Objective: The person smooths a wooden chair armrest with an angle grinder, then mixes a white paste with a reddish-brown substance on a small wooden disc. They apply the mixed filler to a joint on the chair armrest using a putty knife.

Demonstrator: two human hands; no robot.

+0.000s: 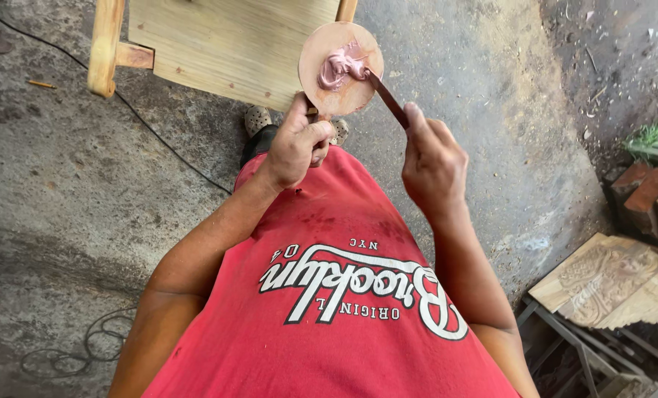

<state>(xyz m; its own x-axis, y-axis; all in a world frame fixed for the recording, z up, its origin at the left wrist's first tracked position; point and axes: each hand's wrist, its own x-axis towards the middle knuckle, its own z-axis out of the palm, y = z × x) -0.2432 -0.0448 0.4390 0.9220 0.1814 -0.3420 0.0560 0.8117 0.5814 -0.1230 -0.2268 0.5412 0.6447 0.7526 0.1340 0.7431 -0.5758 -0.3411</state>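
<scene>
My left hand [296, 144] grips the lower edge of a round wooden disc [327, 92] and holds it up in front of my chest. A lump of pinkish-brown putty [340, 68] lies on the disc's face. My right hand [432, 158] is closed around the handle of a narrow brown putty knife [388, 99], whose tip rests in the putty. Below both hands is my red printed shirt [336, 309].
A pale wooden furniture piece with a flat panel [225, 44] and a rounded leg [105, 48] stands just beyond the disc on the concrete floor. A black cable [152, 133] runs across the floor at left. A carved wooden panel [601, 280] and bricks [649, 195] lie at right.
</scene>
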